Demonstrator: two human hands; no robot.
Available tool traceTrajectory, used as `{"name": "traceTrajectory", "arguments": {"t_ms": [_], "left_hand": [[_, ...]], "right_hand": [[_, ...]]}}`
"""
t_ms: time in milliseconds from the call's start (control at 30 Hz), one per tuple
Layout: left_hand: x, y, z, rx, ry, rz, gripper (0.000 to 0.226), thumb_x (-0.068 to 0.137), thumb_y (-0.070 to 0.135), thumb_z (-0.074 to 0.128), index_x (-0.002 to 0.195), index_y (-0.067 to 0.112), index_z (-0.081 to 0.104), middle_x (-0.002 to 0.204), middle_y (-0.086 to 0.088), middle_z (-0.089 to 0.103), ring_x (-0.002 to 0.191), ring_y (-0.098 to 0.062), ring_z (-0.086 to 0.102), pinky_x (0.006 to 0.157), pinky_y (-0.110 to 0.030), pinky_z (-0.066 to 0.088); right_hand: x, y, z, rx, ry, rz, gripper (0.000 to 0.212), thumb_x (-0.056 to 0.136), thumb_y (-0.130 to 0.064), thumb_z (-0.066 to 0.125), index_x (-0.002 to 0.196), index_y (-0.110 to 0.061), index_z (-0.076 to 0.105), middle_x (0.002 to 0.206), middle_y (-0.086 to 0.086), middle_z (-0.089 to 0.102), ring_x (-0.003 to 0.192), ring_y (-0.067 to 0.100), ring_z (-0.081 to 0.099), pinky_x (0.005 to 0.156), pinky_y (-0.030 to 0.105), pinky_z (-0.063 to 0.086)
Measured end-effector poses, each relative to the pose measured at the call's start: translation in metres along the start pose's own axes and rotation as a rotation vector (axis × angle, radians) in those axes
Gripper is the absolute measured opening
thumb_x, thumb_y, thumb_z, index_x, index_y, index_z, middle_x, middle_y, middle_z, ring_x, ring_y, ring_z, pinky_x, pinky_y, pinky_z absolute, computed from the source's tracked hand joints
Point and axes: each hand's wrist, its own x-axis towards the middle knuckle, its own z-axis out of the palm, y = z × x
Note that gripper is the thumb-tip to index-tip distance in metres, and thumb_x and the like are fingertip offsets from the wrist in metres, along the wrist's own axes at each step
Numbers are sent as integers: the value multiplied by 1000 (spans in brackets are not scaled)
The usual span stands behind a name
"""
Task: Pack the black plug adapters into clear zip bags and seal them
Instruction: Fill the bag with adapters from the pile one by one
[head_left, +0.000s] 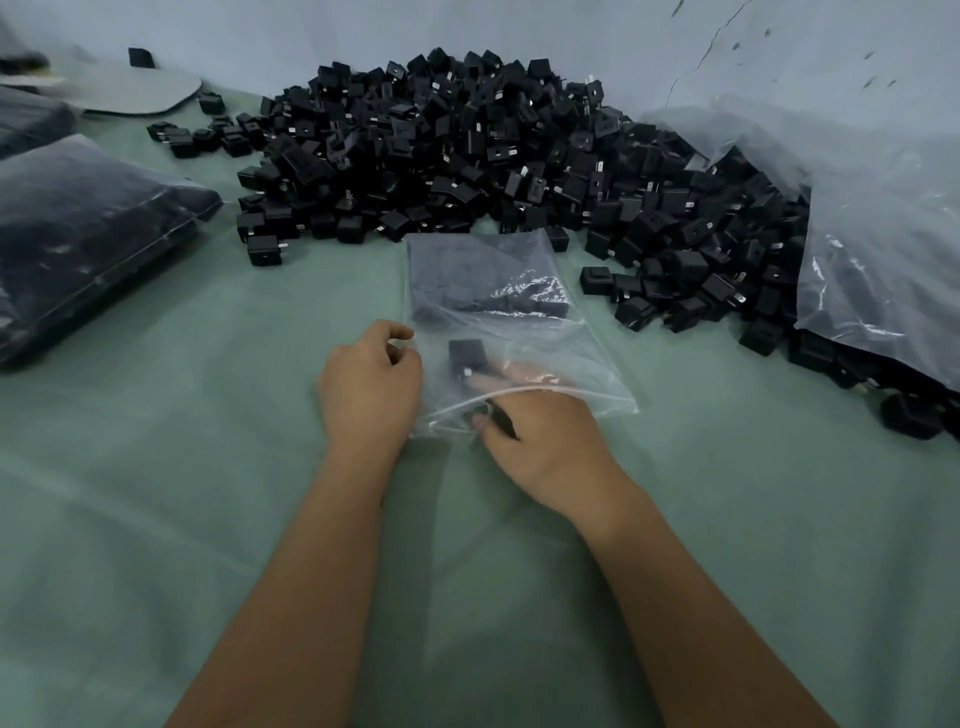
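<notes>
Green cloth (208, 519) under adapter pile (467, 145), pale cracked wall (727, 47) behind

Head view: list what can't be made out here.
- Right hand: fingertips blurred behind the zip bag film, head view.
- Adapters at the bag's far end: count lost to glare, head view.
- Large plastic sack: cut off by right edge.
- Filled bags: cut off by left edge.
</notes>
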Motion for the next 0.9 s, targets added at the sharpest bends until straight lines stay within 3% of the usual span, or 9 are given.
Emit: {"name": "traceTrajectory", "arguments": {"t_ms": [100, 200, 300, 433, 533, 700, 833, 900], "left_hand": [[0, 0, 0, 25, 4, 22, 34, 88, 13, 47, 116, 24, 63, 89, -12, 66, 93, -35, 59, 84, -46, 49], [-2, 0, 0, 86, 6, 63, 39, 89, 7, 45, 123, 19, 58, 91, -13, 67, 96, -36, 57, 88, -48, 44], [-3, 2, -1, 93, 10, 72, 43, 87, 4, 45, 125, 20, 56, 88, -12, 66, 95, -36, 56, 87, -48, 44], [-5, 6, -4, 63, 10, 73, 49, 83, 2, 42, 114, 33, 63, 65, -3, 56, 84, -38, 56, 81, -48, 47], [-6, 8, -6, 33, 7, 61, 51, 82, 3, 43, 108, 37, 71, 55, 5, 45, 85, -40, 57, 82, -46, 49], [-5, 5, -5, 24, 18, 61, 49, 87, 5, 44, 107, 40, 73, 54, 6, 45, 87, -40, 57, 79, -41, 50], [-3, 3, -5, 35, 15, 77, 47, 88, 7, 44, 109, 38, 73, 55, 1, 49, 78, -39, 56, 73, -40, 48], [-1, 4, -5, 27, 11, 74, 46, 86, 8, 45, 107, 37, 74, 63, -6, 57, 77, -38, 56, 72, -39, 47]], "right_hand": [[13, -3, 4, -67, -60, -13, 36, 93, -35, 50, 129, -30, 53, 127, -6, 53, 116, 17, 45, 97, 32, 35], [25, -5, 13, -121, -87, -61, 47, 95, -33, 50, 139, -20, 46, 141, 1, 46, 129, 23, 38, 108, 34, 28], [43, -7, 24, -184, -140, -68, 54, 96, -39, 45, 146, -23, 33, 148, 0, 41, 135, 25, 32, 110, 39, 26], [57, -11, 34, -230, -116, -65, 54, 98, -47, 37, 148, -33, 23, 146, -4, 43, 129, 25, 37, 105, 39, 31], [56, -12, 36, -267, -80, -94, 48, 99, -44, 33, 144, -29, 32, 146, -4, 41, 130, 23, 37, 104, 36, 30], [27, -19, 22, -148, 21, -74, 32, 93, -31, 46, 121, -22, 56, 122, 0, 58, 115, 21, 49, 96, 29, 32], [5, -23, 7, -110, -4, -125, 26, 90, -28, 45, 99, -18, 67, 101, 1, 66, 96, 24, 59, 84, 36, 44], [-5, -21, -4, -11, 155, -222, 21, 84, -17, 53, 89, -11, 72, 87, 3, 70, 83, 24, 63, 77, 35, 49]]}}
